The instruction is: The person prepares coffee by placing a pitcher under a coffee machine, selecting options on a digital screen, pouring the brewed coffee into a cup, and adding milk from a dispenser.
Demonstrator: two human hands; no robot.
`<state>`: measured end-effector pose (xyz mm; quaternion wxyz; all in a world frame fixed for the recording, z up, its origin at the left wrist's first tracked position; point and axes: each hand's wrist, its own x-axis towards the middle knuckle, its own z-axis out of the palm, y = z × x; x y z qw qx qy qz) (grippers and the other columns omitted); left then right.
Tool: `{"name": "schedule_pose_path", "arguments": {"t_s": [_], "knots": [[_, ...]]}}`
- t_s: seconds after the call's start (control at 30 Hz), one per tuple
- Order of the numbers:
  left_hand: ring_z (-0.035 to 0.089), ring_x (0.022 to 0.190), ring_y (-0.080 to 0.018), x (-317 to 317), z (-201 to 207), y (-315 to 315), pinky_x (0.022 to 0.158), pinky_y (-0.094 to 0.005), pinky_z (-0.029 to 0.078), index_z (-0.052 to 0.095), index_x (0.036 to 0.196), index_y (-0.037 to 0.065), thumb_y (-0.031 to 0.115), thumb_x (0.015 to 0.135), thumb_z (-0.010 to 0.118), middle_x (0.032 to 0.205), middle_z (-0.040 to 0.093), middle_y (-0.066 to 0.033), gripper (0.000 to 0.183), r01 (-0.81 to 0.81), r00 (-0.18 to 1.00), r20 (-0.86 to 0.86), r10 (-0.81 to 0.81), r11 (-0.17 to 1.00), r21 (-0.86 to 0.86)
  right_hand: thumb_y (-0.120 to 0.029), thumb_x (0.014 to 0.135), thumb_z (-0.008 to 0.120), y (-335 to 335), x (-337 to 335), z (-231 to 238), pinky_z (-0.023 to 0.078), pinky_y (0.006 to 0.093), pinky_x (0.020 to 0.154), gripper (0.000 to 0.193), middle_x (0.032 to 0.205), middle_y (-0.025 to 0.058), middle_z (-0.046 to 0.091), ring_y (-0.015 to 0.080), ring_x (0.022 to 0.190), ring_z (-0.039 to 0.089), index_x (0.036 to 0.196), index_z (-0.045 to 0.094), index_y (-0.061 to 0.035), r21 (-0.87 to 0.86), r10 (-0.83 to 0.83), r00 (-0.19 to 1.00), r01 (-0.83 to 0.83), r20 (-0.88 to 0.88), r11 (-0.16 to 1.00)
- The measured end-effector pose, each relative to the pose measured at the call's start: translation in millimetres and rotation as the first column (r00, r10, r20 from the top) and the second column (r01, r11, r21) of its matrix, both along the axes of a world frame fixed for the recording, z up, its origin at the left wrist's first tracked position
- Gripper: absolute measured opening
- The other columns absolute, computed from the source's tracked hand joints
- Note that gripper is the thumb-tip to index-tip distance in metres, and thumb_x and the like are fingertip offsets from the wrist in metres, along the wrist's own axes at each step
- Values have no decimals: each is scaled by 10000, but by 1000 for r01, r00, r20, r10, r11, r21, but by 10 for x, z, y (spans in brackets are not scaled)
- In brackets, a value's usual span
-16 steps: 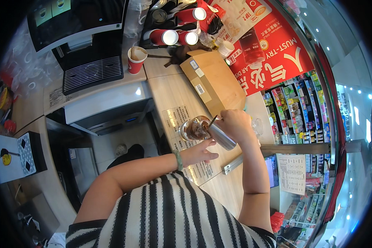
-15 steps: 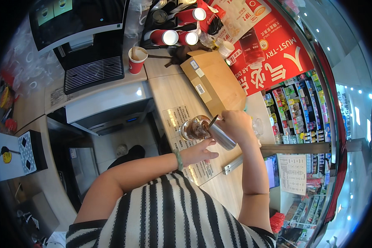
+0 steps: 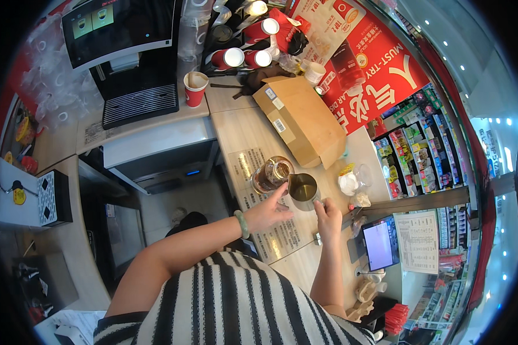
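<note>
My right hand [image 3: 329, 217] is closed on the handle of a metal pitcher [image 3: 303, 195], which is now roughly upright, its mouth facing up. A little brownish liquid seems to show inside it. Just left of the pitcher, a clear glass vessel [image 3: 265, 177] with dark brown contents stands on the wooden counter [image 3: 224, 123]. My left hand [image 3: 263, 215], a green bangle on its wrist, is open beside the two. Its index finger reaches toward the gap between them; whether it touches either one, I cannot tell.
An open cardboard box [image 3: 302, 121] lies beyond the vessel. A red paper cup [image 3: 195, 91] stands by the black coffee machine [image 3: 133, 69]. At the right are a clear plastic cup [image 3: 362, 175] and a lit screen [image 3: 380, 244]. Printed sheets [image 3: 276, 230] lie under my left hand.
The pitcher was tilted over the glass vessel; it has come upright and down to the vessel's right. My right hand has drawn back toward me, still holding it. My left hand stays close by.
</note>
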<state>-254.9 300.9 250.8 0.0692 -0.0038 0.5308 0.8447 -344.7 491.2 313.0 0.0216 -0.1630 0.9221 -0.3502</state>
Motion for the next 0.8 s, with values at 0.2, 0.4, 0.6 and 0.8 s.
{"name": "schedule_pose_path", "arguments": {"t_s": [0.2, 0.4, 0.6, 0.8], "knots": [[513, 1197, -215, 675, -62, -126, 967, -353, 501, 68, 1561, 100, 4, 872, 671, 1553, 280, -130, 921, -239, 963, -107, 247, 967, 90, -95, 953, 613, -173, 715, -160, 325, 210, 585, 158, 700, -61, 458, 30, 665, 417, 807, 556, -71, -421, 132, 977, -51, 166, 906], [551, 1181, -216, 1990, -284, -331, 957, -363, 498, 271, 1486, 138, -66, 886, 611, 1491, 379, -114, 719, -609, 791, -14, 612, 789, 78, -98, 953, 597, -659, 1297, -480, 404, 218, 652, 110, 779, -14, 557, 63, 696, 502, 850, 569, -71, -767, 490, 758, 21, 430, 641], [613, 1052, -191, 3331, -217, -413, 851, -320, 526, 390, 1407, 77, 70, 889, 676, 1337, 509, -112, 592, -846, 359, 17, 933, 333, -416, -96, 949, 598, -1635, 1953, -779, 376, 217, 641, 150, 718, -19, 525, 71, 669, 477, 805, 567, -69, -798, 802, 332, -191, 496, 572], [602, 774, -187, 4586, 769, -930, 675, -301, 508, 611, 1183, 40, 35, 855, 672, 1054, 582, -104, 334, -352, -56, -585, 809, -564, -747, -145, 927, 635, -2743, 2983, -719, 352, 236, 577, 168, 676, -17, 514, 71, 627, 458, 794, 594, -51, -762, 872, -3, -488, 490, 426]]}}
